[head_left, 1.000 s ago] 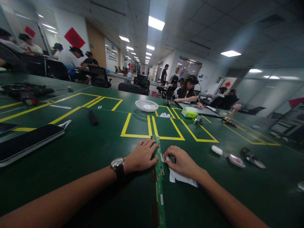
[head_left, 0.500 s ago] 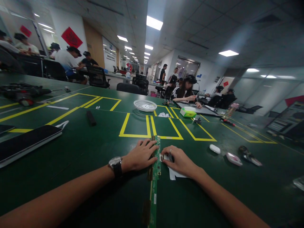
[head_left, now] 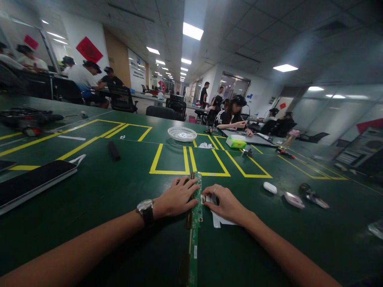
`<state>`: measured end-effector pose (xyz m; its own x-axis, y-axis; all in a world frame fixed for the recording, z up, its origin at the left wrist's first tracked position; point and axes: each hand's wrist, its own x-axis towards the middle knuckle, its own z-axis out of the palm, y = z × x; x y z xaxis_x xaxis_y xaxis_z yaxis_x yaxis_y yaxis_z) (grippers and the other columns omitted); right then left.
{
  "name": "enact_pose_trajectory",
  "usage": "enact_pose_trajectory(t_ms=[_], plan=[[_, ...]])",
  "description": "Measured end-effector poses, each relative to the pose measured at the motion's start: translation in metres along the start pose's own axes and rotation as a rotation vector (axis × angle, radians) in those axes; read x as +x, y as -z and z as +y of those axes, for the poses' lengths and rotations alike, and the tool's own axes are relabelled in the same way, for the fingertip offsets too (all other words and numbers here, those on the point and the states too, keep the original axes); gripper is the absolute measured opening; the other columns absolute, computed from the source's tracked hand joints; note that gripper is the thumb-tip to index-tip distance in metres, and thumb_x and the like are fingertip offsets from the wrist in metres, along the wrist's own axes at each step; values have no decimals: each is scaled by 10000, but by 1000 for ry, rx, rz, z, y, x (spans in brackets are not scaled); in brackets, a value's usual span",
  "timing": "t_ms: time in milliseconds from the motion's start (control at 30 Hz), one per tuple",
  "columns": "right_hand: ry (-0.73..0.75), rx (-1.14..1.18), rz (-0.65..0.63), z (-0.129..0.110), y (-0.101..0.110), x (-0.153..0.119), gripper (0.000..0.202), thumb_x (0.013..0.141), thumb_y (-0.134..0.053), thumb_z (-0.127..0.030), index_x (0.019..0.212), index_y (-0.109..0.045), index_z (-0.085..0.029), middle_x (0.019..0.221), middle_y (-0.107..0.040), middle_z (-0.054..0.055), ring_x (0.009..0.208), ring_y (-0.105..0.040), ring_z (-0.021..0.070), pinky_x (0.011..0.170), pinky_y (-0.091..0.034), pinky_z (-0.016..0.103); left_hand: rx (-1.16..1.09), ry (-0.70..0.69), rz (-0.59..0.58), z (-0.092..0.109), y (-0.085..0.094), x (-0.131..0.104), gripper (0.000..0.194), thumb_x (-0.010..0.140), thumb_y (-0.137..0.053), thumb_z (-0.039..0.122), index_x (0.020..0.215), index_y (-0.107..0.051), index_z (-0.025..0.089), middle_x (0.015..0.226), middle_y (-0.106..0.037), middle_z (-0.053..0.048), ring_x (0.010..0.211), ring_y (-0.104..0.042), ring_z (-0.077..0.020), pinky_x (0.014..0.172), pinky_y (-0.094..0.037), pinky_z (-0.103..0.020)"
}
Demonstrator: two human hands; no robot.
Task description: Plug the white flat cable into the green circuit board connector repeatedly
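Observation:
A long narrow green circuit board (head_left: 194, 239) lies on the green table, pointing away from me, with brown strips along its left edge. My left hand (head_left: 179, 196) rests over the board's upper part, its fingers spread and fingertips on the board. At the board's right edge, my right hand (head_left: 224, 202) pinches a small white flat connector piece (head_left: 207, 199) between thumb and fingers. A white sheet or flat cable (head_left: 221, 220) shows under my right palm; its full shape is hidden.
Beyond my hands are a white round basket (head_left: 182, 134) and a green box (head_left: 236, 142). A black-screened device (head_left: 36, 179) lies left; a white case (head_left: 270, 187) and a pink-white case (head_left: 294, 200) lie right. A person (head_left: 230, 113) sits across the table.
The view has shifted very slightly. Both hands keep their places on and beside the board.

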<state>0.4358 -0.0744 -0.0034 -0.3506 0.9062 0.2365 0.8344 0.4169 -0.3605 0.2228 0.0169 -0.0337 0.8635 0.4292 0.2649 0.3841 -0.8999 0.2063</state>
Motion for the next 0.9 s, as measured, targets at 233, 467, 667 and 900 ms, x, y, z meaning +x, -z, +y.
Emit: enact_pose_trajectory(t_ms=[233, 467, 667, 900], plan=[[-22, 15, 5, 2, -3, 0, 229, 832, -691, -200, 1056, -647, -217, 968, -680, 30, 891, -596, 190, 799, -463, 326, -9, -8, -16, 5, 8, -1, 479, 1012, -361, 491, 1381, -466, 204, 1498, -414, -106, 1335, -373, -316, 1064, -282, -524], [201, 65, 6, 0, 4, 0, 320, 871, -634, -178, 1187, -605, -221, 1258, -603, 86, 1200, -519, 221, 1025, -421, 400, -103, 13, -3, 5, 12, -1, 467, 1000, -406, 476, 1417, -419, 265, 1487, -432, -68, 1346, -367, -295, 1071, -286, -487], [262, 19, -80, 1, 7, 4, 478, 895, -481, -70, 1339, -526, -238, 1295, -603, 73, 1234, -510, 201, 1064, -390, 417, -365, 137, 171, -6, 4, 4, 456, 990, -405, 349, 1434, -368, 253, 1465, -445, -66, 1341, -383, -249, 1098, -306, -448], [-142, -306, 91, 77, 14, 8, 306, 946, -441, -156, 1173, -647, -158, 1221, -642, 105, 1154, -564, 232, 1023, -408, 413, -454, 284, 326, -13, -1, 8, 405, 941, -426, 286, 1335, -469, 203, 1348, -523, -99, 1268, -446, -268, 1075, -357, -473]])
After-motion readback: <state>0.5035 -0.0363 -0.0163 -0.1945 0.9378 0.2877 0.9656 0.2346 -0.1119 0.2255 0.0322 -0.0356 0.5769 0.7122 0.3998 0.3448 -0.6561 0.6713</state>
